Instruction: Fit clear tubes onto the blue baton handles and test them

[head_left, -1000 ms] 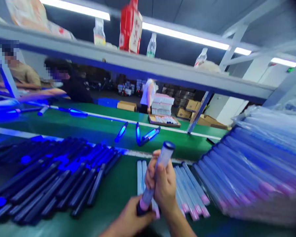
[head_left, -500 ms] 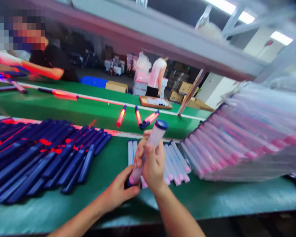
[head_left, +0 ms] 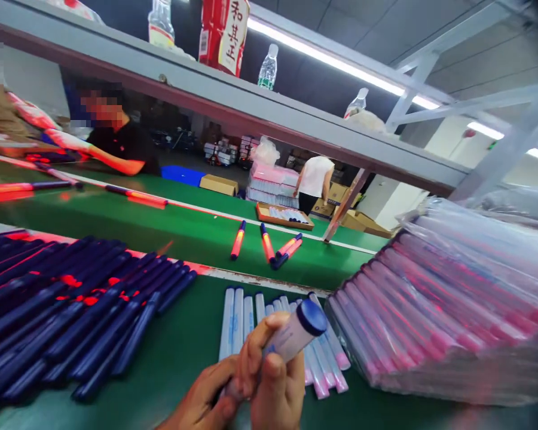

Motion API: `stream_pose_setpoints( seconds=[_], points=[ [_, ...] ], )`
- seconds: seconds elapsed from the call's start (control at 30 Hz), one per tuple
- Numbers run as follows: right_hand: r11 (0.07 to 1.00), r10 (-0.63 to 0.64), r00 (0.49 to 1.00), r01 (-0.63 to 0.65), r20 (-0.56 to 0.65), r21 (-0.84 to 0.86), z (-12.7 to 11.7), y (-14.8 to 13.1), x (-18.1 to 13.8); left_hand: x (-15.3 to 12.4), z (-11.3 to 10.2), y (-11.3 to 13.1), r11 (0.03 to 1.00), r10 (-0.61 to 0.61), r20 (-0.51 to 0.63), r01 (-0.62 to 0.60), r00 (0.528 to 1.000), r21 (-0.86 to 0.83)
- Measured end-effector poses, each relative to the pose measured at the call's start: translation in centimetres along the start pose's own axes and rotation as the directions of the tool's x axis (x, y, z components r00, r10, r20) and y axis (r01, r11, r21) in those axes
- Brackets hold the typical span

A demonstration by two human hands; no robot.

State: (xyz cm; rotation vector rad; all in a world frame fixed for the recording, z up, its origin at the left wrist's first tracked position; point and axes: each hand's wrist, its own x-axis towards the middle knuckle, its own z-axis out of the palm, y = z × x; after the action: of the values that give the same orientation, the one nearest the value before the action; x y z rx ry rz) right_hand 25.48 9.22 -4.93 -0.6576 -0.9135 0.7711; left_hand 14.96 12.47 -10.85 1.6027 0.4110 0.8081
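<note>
Both hands are on a translucent tube (head_left: pixel 284 343) with a dark blue end cap that points up and to the right. My right hand (head_left: pixel 273 376) wraps round the tube's middle, thumb along its near side. Lower down, my left hand (head_left: pixel 210 388) is closed round the bottom end, which its fingers mostly hide. Behind the hands, pale tubes (head_left: pixel 237 322) with pink ends lie side by side on the green table (head_left: pixel 170 358). A heap of dark blue sticks (head_left: pixel 89 304) lies on the left, with red glints among them.
A plastic-wrapped stack of pink-ended tubes (head_left: pixel 412 304) stands at the right. Red-glowing sticks (head_left: pixel 238 240) lie on the green conveyor belt (head_left: pixel 197 233). Overhead runs a shelf (head_left: pixel 296 107) with bottles. Across the belt are a person in black (head_left: pixel 121 146) and an open box (head_left: pixel 269 222).
The view has tilted upward, bringing the shelf bottles into sight. The hands and tube sit lower in the picture, the capped end nearer to me. Both hands still grip the tube.
</note>
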Motion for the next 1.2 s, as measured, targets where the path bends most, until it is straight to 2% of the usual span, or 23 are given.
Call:
stream_pose_setpoints(
  seconds=[0.07,0.1,0.13,0.17,0.2,0.27,0.33,0.37,0.43,0.5,0.57,0.63,0.7,0.77,0.87,0.97,1.07,1.13,1.2],
  points=[
    [0.994,0.003,1.000,-0.004,-0.014,-0.106,-2.4,0.4,2.0,1.8,-0.1,-0.4,0.997,-0.058,-0.018,0.059,0.998,0.051],
    [0.976,0.022,0.999,-0.032,-0.047,-0.217,-3.9,0.7,3.1,3.5,-0.5,-0.3,0.988,-0.082,-0.058,0.089,0.995,0.124],
    [0.929,0.043,0.995,-0.071,-0.085,-0.363,-5.4,0.9,4.3,5.7,-1.3,0.0,0.971,-0.088,-0.120,0.112,0.989,0.211],
    [0.845,0.066,0.992,-0.111,-0.104,-0.523,-7.0,1.0,5.3,8.3,-2.2,0.5,0.914,-0.059,-0.184,0.127,0.981,0.385],
    [0.720,0.105,0.990,-0.138,-0.090,-0.680,-8.3,1.1,6.0,11.0,-3.3,1.1,0.881,-0.037,-0.222,0.137,0.974,0.453],
    [0.400,0.222,0.975,-0.112,-0.022,-0.910,-10.2,0.8,6.4,16.0,-5.7,2.1,0.825,0.014,-0.274,0.143,0.962,0.546],
    [0.105,0.368,0.929,-0.007,0.032,-0.994,-10.6,0.5,5.6,18.8,-7.5,2.5,0.738,0.082,-0.299,0.144,0.951,0.659],
    [-0.005,0.422,0.906,0.049,0.042,-0.999,-10.4,0.5,4.9,18.9,-7.9,2.3,0.686,0.106,-0.286,0.139,0.952,0.714],
    [-0.156,0.479,0.876,0.142,0.051,-0.978,-9.4,0.9,3.6,17.2,-8.3,1.2,0.567,0.116,-0.220,0.118,0.969,0.815],
    [-0.243,0.494,0.868,0.195,0.052,-0.950,-8.5,1.5,2.8,13.7,-8.5,-0.1,0.434,0.078,-0.151,0.103,0.986,0.895],
    [-0.299,0.488,0.872,0.198,0.029,-0.933,-7.8,2.0,2.5,10.2,-9.2,-1.2,0.289,0.023,-0.144,0.132,0.989,0.948],
    [-0.326,0.490,0.872,0.203,0.019,-0.923,-7.6,2.5,2.7,8.2,-10.4,-1.7,0.146,-0.026,-0.199,0.201,0.980,0.969],
    [-0.296,0.513,0.857,0.214,0.034,-0.931,-7.4,3.0,3.5,7.9,-11.9,-1.8,0.022,-0.066,-0.267,0.269,0.961,0.963],
    [-0.226,0.554,0.831,0.203,0.046,-0.953,-7.1,3.7,4.6,8.7,-13.2,-1.9,-0.069,-0.095,-0.324,0.319,0.941,0.945],
    [-0.152,0.598,0.801,0.129,0.013,-0.980,-7.1,4.7,6.3,10.6,-14.1,-2.1,-0.137,-0.108,-0.373,0.358,0.922,0.924],
    [-0.097,0.605,0.795,0.028,-0.036,-0.995,-7.8,5.3,7.5,11.9,-14.0,-2.2,-0.132,-0.092,-0.391,0.378,0.916,0.916],
    [0.011,0.576,0.814,-0.096,-0.072,-0.995,-9.0,5.3,8.0,12.3,-13.8,-1.8,-0.068,-0.073,-0.388,0.384,0.919,0.921],
    [0.131,0.538,0.839,-0.178,-0.081,-0.975,-9.6,5.0,8.3,12.3,-13.3,-1.1,0.003,-0.044,-0.368,0.368,0.929,0.930],
    [0.304,0.507,0.859,-0.255,-0.070,-0.918,-10.0,4.4,8.6,12.1,-12.3,-0.2,0.067,0.020,-0.346,0.344,0.938,0.937]
  ],
)
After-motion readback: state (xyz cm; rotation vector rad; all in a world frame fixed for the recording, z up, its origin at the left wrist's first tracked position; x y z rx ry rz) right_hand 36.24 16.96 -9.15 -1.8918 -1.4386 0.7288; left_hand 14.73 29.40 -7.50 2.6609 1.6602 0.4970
